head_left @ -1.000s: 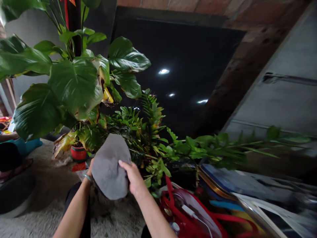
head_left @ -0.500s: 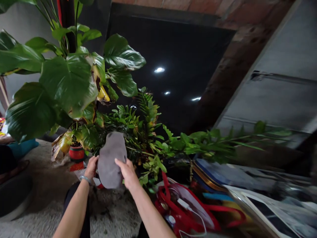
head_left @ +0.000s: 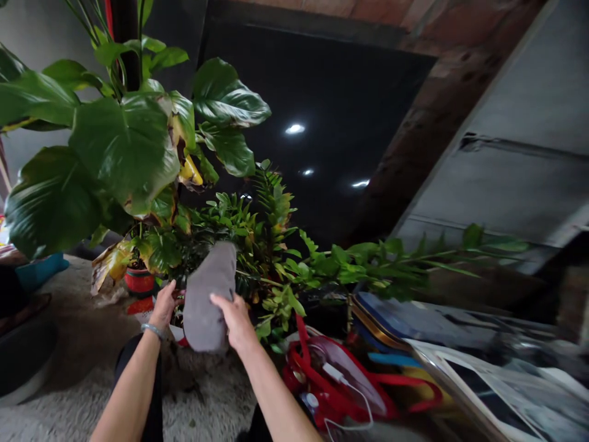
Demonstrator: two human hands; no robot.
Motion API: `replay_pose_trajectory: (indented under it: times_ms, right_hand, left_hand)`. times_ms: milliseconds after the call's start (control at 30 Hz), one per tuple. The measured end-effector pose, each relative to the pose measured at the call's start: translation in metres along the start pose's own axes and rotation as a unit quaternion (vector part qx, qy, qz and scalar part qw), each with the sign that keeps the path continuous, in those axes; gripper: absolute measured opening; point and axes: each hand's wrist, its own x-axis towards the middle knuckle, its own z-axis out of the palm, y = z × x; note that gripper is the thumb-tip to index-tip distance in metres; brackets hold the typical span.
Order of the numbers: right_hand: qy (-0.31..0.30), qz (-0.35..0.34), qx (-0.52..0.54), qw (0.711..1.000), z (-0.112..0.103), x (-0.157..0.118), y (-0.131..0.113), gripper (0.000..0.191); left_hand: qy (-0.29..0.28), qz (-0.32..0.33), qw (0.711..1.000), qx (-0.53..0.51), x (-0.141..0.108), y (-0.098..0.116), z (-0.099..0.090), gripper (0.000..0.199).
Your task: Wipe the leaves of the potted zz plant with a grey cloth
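Note:
A flat grey piece (head_left: 209, 301), soft-looking and shaped roughly like a shoe insole, is held up in front of me. My right hand (head_left: 235, 319) grips its right edge, thumb lying across the near face and the other fingers hidden behind. At the piece's left edge is my left hand (head_left: 164, 308), with a bracelet on the wrist. Its fingers are apart and point toward the piece; whether the fingertips touch it I cannot tell.
A large-leaved plant (head_left: 124, 147) in a red pot (head_left: 139, 281) stands ahead on the left, with lower green plants (head_left: 276, 245) beside it. At right lie a red bag (head_left: 317, 374) with a white cable and stacked flat items (head_left: 478, 380). A dark basin (head_left: 27, 362) sits far left.
The grey piece has turned and now looks narrower at the top. My left hand has shifted slightly left and its fingers have come away from the piece's edge. The view has moved slightly.

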Motion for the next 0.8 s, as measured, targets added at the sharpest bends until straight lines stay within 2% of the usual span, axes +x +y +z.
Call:
replay_pose_trajectory:
  times_ms: [67, 133, 200, 300, 367, 400, 433, 500, 533, 600, 633, 700, 733, 800]
  right_hand:
    - [-0.023, 0.067, -0.014, 0.997, -0.005, -0.013, 0.023, 0.035]
    - [-0.039, 0.052, -0.025, 0.998, -0.014, -0.027, 0.027, 0.037]
    - [-0.010, -0.010, -0.005, 1.000, -0.026, -0.031, 0.008, 0.042]
    - [0.127, -0.130, 0.088, 0.979, -0.041, -0.008, -0.040, 0.049]
    - [0.181, -0.152, 0.171, 0.956, -0.044, 0.017, -0.060, 0.047]
    - [0.177, -0.127, 0.205, 0.954, -0.043, 0.027, -0.062, 0.045]
    - [0.157, -0.080, 0.227, 0.958, -0.040, 0.034, -0.057, 0.042]
    - [0.100, 0.037, 0.227, 0.968, -0.032, 0.034, -0.031, 0.037]
    - [0.070, 0.088, 0.208, 0.972, -0.028, 0.026, -0.013, 0.034]
    - [0.025, 0.138, 0.154, 0.978, -0.021, 0.002, 0.020, 0.032]
    - [-0.009, 0.128, 0.135, 0.982, -0.019, -0.012, 0.030, 0.032]
    - [-0.022, 0.093, 0.119, 0.988, -0.019, -0.031, 0.032, 0.033]
    - [-0.001, 0.058, 0.126, 0.990, -0.020, -0.033, 0.024, 0.036]
    - [0.080, -0.026, 0.148, 0.985, -0.024, -0.022, -0.004, 0.043]
  left_hand:
    - [0.007, 0.002, 1.000, -0.003, 0.001, 0.000, 0.000, 0.048]
    - [0.015, 0.004, 1.000, 0.015, 0.001, 0.002, -0.001, 0.047]
    - [0.012, 0.005, 0.999, 0.033, 0.001, 0.003, -0.002, 0.045]
    - [0.004, 0.010, 0.999, 0.040, 0.000, 0.003, -0.003, 0.045]
    - [0.006, 0.010, 0.999, 0.035, 0.000, 0.002, -0.003, 0.048]
    - [0.011, 0.008, 0.999, 0.033, 0.000, 0.000, -0.002, 0.049]
    - [0.017, 0.007, 0.999, 0.032, 0.000, -0.001, -0.002, 0.050]
    - [0.026, 0.006, 0.999, 0.029, 0.001, -0.002, -0.003, 0.051]
    - [0.030, 0.005, 0.999, 0.030, 0.001, -0.003, -0.003, 0.050]
    - [0.036, 0.004, 0.999, 0.032, 0.002, -0.003, -0.003, 0.048]
    - [0.037, 0.007, 0.999, 0.035, 0.003, -0.002, -0.004, 0.047]
    - [0.032, 0.018, 0.998, 0.042, 0.003, 0.001, -0.004, 0.044]
    - [0.027, 0.024, 0.998, 0.046, 0.002, 0.002, -0.004, 0.044]
    - [0.016, 0.022, 0.998, 0.050, 0.001, 0.004, -0.003, 0.042]
